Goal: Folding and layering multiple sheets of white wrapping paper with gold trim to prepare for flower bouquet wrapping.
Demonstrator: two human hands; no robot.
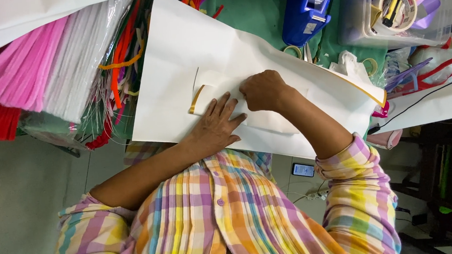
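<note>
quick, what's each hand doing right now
Left hand: open, flat on the white paper.
Right hand: closed in a loose fist, pressing on the paper; whether it holds anything cannot be told.

A white sheet of paper [189, 50] with a yellow edge is seen. Pink, white and red pipe cleaners [36, 71] are shown beside it. A blue tape dispenser [305, 10] is set on green cloth [249, 8]. A pastel plaid shirt [232, 216] is worn.
</note>
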